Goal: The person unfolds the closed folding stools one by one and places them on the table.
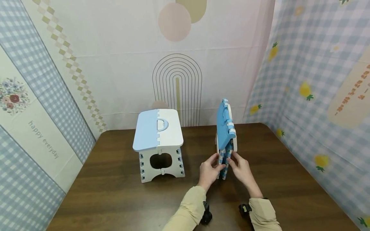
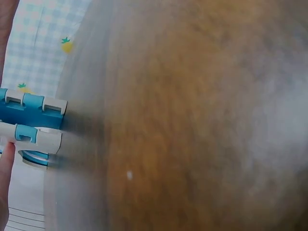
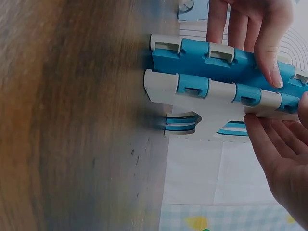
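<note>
1. Both hands grasp the folded stool (image 1: pixel 225 134): the left hand (image 1: pixel 208 171) clasps its lower edge from one side, and the right hand (image 1: pixel 242 169) pinches it from the other.
2. In the right wrist view, fingers (image 3: pixel 267 43) lie over the blue hinged half while the thumb presses the white half.
3. Folded flat, that stool stands upright on the wooden table (image 1: pixel 115 192).
4. An opened stool (image 1: pixel 158 141), its seat half blue and half white, stands on its legs well apart from the folded stool, on the left hand's side.
5. Patterned cloth backdrops (image 1: pixel 318 80) rise behind the folded stool.
</note>
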Tool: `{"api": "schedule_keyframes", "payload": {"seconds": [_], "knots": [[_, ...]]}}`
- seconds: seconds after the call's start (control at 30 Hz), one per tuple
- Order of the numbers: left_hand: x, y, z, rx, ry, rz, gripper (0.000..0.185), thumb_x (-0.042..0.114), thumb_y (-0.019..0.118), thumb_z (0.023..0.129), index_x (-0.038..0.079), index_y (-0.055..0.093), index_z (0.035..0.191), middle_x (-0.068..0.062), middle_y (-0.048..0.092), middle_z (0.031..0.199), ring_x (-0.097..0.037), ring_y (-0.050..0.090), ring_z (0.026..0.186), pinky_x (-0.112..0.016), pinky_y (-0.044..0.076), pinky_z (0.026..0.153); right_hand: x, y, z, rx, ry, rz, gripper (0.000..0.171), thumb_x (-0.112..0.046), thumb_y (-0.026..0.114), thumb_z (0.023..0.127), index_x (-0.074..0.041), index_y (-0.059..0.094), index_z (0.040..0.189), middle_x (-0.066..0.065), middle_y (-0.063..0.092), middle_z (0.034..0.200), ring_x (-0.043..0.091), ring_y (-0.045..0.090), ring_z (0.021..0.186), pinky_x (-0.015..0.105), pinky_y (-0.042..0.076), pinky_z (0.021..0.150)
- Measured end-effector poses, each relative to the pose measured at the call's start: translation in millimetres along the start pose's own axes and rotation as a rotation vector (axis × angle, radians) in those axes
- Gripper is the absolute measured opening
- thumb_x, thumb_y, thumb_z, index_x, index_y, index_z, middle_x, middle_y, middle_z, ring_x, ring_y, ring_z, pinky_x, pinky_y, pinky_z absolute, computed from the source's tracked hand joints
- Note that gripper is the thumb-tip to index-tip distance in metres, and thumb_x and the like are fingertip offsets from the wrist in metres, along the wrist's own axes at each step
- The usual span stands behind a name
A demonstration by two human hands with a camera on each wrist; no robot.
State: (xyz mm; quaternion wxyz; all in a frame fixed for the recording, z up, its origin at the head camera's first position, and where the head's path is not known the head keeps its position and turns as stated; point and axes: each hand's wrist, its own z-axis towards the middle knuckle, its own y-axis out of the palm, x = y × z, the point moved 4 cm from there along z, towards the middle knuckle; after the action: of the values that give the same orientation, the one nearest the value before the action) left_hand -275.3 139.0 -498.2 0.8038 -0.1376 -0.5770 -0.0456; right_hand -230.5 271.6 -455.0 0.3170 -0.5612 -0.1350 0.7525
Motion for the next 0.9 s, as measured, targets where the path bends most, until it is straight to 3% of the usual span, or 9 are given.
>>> {"api": "schedule_keyframes", "payload": {"seconds": [0.2, 0.5, 0.73, 0.87, 0.9], "knots": [[1.4, -0.6, -0.6, -0.01, -0.029, 0.017, 0.044, 0.018, 0.075, 0.084, 0.018, 0.064, 0.127, -0.009, 0.067, 0.125, -0.025, 0.068, 0.108, -0.028, 0.057, 0.084, 0.3, -2.4, -1.2, 0.024, -0.03, -0.036, 0.039, -0.006, 0.054, 0.098, 0.013, 0.05, 0.132, 0.034, 0.061, 0.122, 0.044, 0.062, 0.11, 0.054, 0.052, 0.089], [2.3, -5.6, -1.4, 0.027, -0.01, 0.069, 0.044, 0.011, 0.076, 0.082, 0.013, 0.065, 0.125, -0.011, 0.069, 0.121, -0.025, 0.069, 0.105, -0.027, 0.059, 0.081, 11.7, -14.0, -4.2, 0.045, -0.007, -0.103, 0.043, -0.008, 0.051, 0.1, 0.012, 0.045, 0.137, 0.034, 0.059, 0.125, 0.046, 0.063, 0.108, 0.057, 0.051, 0.088], [1.9, -8.7, -0.4, 0.038, 0.018, 0.101, 0.043, 0.017, 0.077, 0.083, 0.014, 0.065, 0.124, -0.009, 0.07, 0.121, -0.022, 0.069, 0.108, -0.026, 0.059, 0.081, 15.3, -20.1, -5.6, 0.152, -0.125, -0.1, 0.044, -0.021, 0.052, 0.101, 0.011, 0.052, 0.131, 0.033, 0.066, 0.107, 0.036, 0.066, 0.086, 0.048, 0.053, 0.071], [4.5, -13.1, 0.9, 0.058, 0.035, 0.154, 0.042, 0.02, 0.077, 0.083, 0.016, 0.066, 0.123, -0.007, 0.071, 0.119, -0.021, 0.073, 0.093, -0.026, 0.059, 0.075, 15.9, -22.9, -2.3, 0.147, -0.112, -0.111, 0.041, -0.015, 0.052, 0.1, 0.011, 0.052, 0.131, 0.033, 0.065, 0.11, 0.038, 0.066, 0.088, 0.052, 0.053, 0.076], [5.1, -14.3, 1.2, 0.067, 0.041, 0.166, 0.042, 0.02, 0.077, 0.083, 0.016, 0.066, 0.123, -0.006, 0.071, 0.119, -0.02, 0.073, 0.091, -0.027, 0.059, 0.074, 17.0, -23.4, -1.2, 0.127, -0.095, -0.118, 0.041, -0.012, 0.051, 0.1, 0.013, 0.049, 0.133, 0.034, 0.064, 0.114, 0.041, 0.065, 0.091, 0.057, 0.051, 0.079]]}}
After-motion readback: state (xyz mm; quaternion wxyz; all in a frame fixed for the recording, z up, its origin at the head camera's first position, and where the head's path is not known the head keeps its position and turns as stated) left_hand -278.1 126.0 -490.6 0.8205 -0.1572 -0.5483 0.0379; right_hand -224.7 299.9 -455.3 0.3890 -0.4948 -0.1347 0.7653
